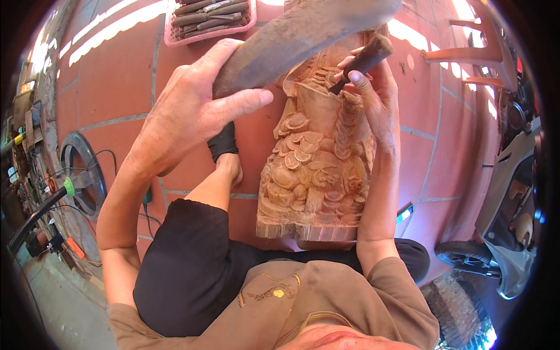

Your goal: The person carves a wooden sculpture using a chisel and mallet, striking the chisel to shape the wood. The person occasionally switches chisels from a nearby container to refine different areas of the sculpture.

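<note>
Clasping wooden club (291,46), left hand (189,105) — pinching dark chisel (367,56), right hand (378,96) — gold shirt motif (279,293)

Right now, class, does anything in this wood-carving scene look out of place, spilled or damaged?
Nothing looks plainly spilled or damaged. Mildly odd is the smartphone lying on the tiled floor beside the wood carving: it seems an unprotected spot for electronics.

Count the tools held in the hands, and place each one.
2: a broad wooden club in the left hand; a dark-handled tool in the right hand, over the wood carving. Fingers cover parts of both.
</note>
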### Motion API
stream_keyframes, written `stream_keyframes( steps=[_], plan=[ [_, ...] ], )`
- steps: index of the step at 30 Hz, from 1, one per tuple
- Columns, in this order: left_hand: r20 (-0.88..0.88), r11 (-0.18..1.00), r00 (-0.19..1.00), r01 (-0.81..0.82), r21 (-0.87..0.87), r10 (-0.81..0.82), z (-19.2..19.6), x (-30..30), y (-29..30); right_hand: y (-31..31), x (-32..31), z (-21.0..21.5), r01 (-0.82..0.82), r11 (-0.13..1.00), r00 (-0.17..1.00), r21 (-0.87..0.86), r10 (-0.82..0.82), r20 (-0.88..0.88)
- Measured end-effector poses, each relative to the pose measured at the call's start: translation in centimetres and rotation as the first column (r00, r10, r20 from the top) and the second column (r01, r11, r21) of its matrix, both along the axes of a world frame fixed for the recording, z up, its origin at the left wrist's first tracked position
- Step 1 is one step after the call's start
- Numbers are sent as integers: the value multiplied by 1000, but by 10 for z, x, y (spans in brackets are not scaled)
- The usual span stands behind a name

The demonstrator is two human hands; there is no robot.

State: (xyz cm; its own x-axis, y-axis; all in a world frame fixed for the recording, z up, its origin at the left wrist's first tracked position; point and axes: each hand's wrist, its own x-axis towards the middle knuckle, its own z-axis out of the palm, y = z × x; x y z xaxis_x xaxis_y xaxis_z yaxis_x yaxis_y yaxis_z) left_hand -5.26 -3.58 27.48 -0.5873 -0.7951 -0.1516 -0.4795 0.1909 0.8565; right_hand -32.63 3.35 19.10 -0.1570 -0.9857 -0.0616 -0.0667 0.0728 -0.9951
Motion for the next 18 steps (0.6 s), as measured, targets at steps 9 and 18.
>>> stream_keyframes(
  steps=[9,18],
  plan=[
    [45,993,994,-106,53,104,1,9,-4,-33,29,-18,-97,995,992,-36,94,-85],
    [-60,989,993,-108,-100,103,-8,15,-3,-47,40,-25,-184,982,944,-29,169,-285]
  ],
)
